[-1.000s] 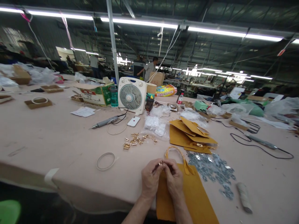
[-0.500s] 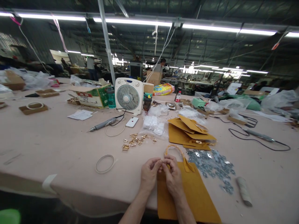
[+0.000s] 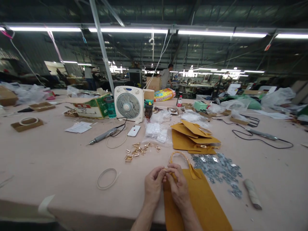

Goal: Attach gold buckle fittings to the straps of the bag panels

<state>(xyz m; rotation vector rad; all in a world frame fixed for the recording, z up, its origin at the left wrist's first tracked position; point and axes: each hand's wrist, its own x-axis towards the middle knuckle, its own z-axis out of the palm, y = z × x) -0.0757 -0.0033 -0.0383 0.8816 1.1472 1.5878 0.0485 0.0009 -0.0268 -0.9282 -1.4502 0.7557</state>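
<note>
My left hand [image 3: 153, 183] and my right hand [image 3: 178, 186] meet fingertip to fingertip over the top left corner of a mustard-yellow bag panel [image 3: 207, 202]. Both are closed in a pinch. Whatever sits between the fingertips is small and mostly covered, so I cannot name it. A bag handle [image 3: 179, 154] arches up behind my right hand, joined to the panel by a tab. Gold metal fittings [image 3: 137, 150] lie loose on the table beyond my left hand. To the right of the panel spreads a heap of small grey metal plates [image 3: 216, 168].
More mustard bag pieces [image 3: 185, 138] are stacked ahead. Beyond the fittings are a phone [image 3: 134, 130], a corded grey hand tool [image 3: 103, 136] and a fan [image 3: 129, 103]. A tape ring [image 3: 107, 178] lies left, a pale roll [image 3: 252, 194] right, another corded tool [image 3: 262, 134] farther right.
The view has tilted and shifted slightly, so the things on the table sit a little differently in the picture. Both hands keep their pinch over the panel's corner.
</note>
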